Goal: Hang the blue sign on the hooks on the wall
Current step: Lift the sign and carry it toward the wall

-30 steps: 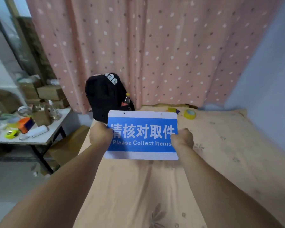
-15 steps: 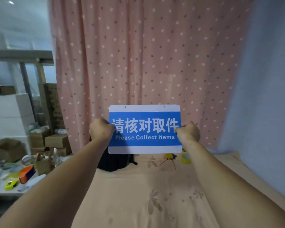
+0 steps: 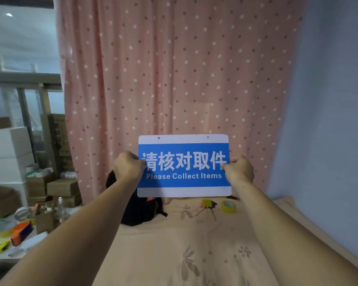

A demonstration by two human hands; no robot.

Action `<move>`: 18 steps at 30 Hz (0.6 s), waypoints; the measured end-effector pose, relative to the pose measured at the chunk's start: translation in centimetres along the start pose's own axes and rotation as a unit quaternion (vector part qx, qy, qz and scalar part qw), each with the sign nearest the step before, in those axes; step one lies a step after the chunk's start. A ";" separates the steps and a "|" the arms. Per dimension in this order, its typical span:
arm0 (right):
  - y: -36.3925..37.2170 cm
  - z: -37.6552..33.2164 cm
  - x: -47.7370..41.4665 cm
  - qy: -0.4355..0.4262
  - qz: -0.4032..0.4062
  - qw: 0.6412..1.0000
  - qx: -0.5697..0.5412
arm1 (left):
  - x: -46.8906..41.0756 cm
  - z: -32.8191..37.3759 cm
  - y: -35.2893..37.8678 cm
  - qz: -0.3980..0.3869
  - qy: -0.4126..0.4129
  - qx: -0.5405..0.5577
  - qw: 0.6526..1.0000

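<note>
I hold the blue sign [image 3: 184,165] upright at arm's length, in front of the pink dotted curtain [image 3: 174,69]. It is blue with white bands at top and bottom, white Chinese characters and the words "Please Collect Items". Two small holes sit in its top band. My left hand [image 3: 128,165] grips its left edge and my right hand [image 3: 239,168] grips its right edge. No hooks can be made out on the curtain or on the blue wall [image 3: 329,100] at the right.
A bed with a beige flowered cover [image 3: 184,254] lies below my arms. On it sit a black backpack [image 3: 139,209], a roll of yellow tape [image 3: 228,206] and a small yellow and purple object [image 3: 208,203]. A cluttered white table [image 3: 12,244] and cardboard boxes [image 3: 60,186] stand at the left.
The sign has risen with both hands from low over the bed to in front of the curtain. My view has tilted upward, showing more curtain and wall.
</note>
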State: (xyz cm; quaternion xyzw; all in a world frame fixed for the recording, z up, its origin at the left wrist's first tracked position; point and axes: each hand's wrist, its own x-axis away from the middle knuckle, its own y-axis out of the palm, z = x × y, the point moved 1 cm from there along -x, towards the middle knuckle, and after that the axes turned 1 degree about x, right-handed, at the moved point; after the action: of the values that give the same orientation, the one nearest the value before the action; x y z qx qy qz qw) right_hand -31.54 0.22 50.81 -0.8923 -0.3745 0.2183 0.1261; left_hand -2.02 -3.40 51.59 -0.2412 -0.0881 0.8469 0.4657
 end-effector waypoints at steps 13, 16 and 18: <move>-16.9 8.5 -0.1 0.061 0.151 0.985 0.049 | 9.2 8.5 12.2 -0.176 0.068 0.101 0.977; -23.2 11.0 1.0 0.086 0.194 0.975 0.069 | 13.8 11.4 16.0 -0.230 0.091 0.110 0.963; -27.6 12.6 2.1 0.104 0.226 0.965 0.080 | 17.2 13.6 18.4 -0.261 0.119 0.101 0.953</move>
State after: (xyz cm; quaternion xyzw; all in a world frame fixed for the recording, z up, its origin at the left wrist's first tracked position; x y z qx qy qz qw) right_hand -53.26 21.48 49.94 -0.9584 -0.1291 0.1766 0.1831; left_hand -30.14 1.81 50.90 -0.2608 -0.0055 0.6653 0.6995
